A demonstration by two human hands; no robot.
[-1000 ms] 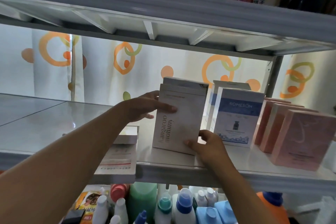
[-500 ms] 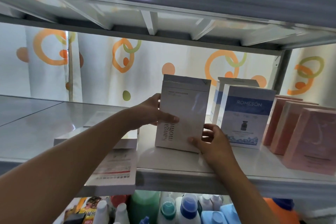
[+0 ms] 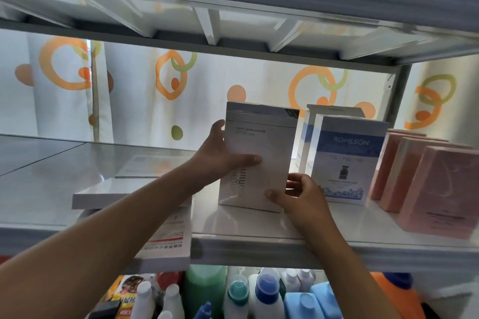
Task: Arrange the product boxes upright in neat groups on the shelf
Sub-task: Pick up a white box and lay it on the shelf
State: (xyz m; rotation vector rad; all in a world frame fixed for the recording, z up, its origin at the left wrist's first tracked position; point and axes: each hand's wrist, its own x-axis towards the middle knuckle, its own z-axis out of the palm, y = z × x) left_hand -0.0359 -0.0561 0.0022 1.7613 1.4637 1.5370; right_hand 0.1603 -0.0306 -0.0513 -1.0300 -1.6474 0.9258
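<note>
White box (image 3: 255,160) stands upright mid-shelf (image 3: 259,225), blue boxes (image 3: 344,160) at 3 o'clock. Left hand (image 3: 220,155) grasps its left edge; right hand (image 3: 298,194) pinches its lower right corner. Advise: square base flat, align faces, release gently.

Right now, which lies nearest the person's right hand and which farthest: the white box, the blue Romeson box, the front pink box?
1. White box, gripped by the right hand.
2. Blue Romeson box, just right of it.
3. Front pink box, far right.
</note>
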